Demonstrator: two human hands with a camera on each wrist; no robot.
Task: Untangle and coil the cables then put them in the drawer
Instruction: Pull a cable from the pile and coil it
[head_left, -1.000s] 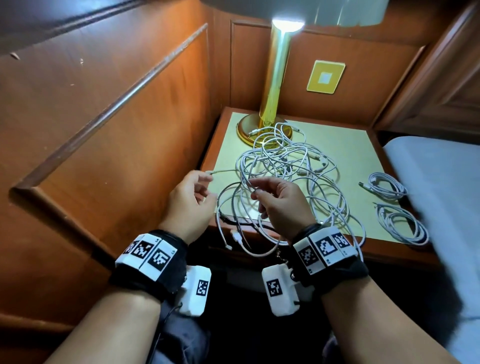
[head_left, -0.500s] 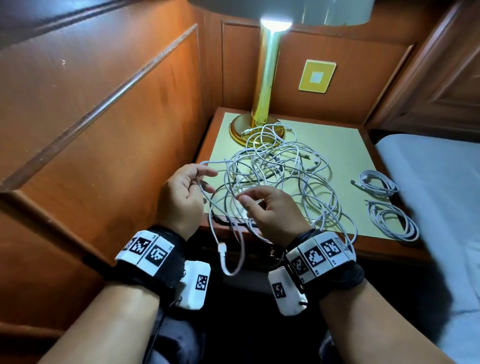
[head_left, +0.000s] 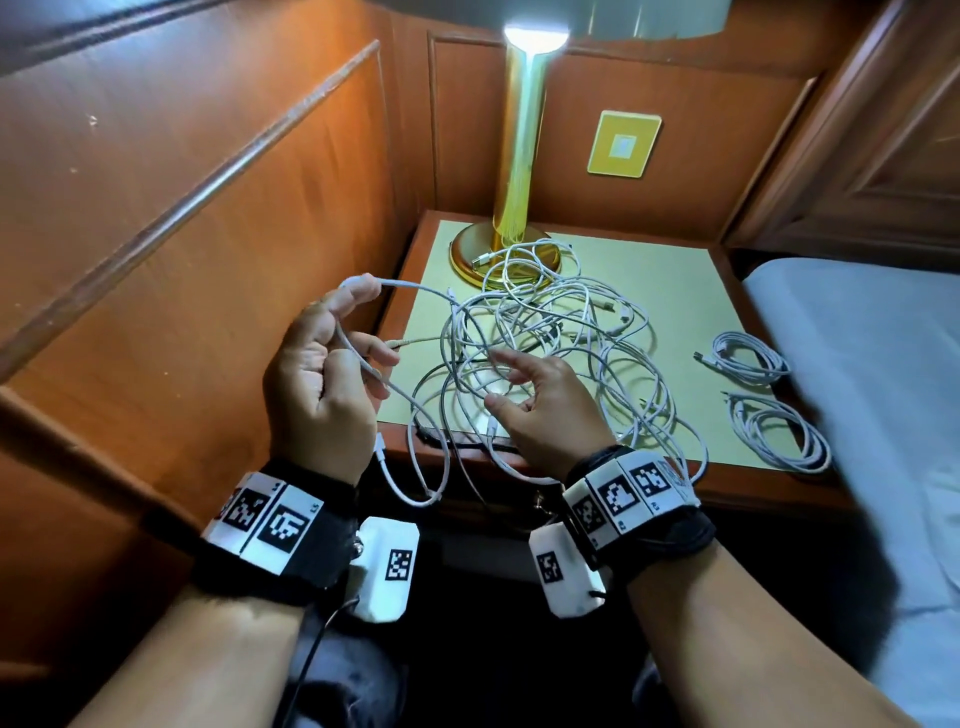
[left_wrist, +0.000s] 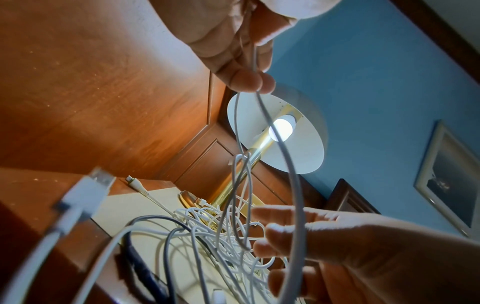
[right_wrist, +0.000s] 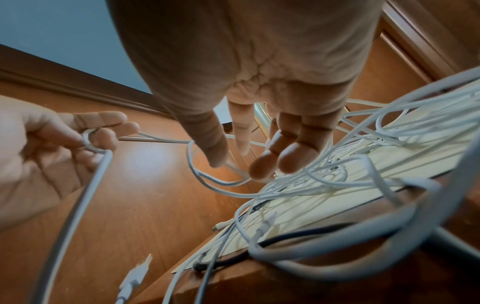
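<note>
A tangle of white cables (head_left: 550, 332) lies on the nightstand (head_left: 675, 291), with loops hanging over its front edge. My left hand (head_left: 358, 332) is raised left of the stand and grips one white cable (head_left: 410, 286), looped round its fingers (right_wrist: 88, 139). That cable's USB plug (left_wrist: 85, 195) dangles below the hand. My right hand (head_left: 498, 379) hovers over the tangle's near side with its fingers (right_wrist: 259, 162) spread, holding nothing. Two coiled white cables (head_left: 748, 358) (head_left: 779, 431) lie at the stand's right edge. I cannot make out the drawer.
A lit brass lamp (head_left: 514, 208) stands at the back of the nightstand, cables lying over its base. Wood panelling (head_left: 182, 234) closes off the left side. A bed with a pale sheet (head_left: 872, 374) borders the right. A dark cable (right_wrist: 298, 238) runs along the front edge.
My left hand has risen and drawn its cable up and left out of the tangle. My right hand let go of the strand it pinched and spread its fingers.
</note>
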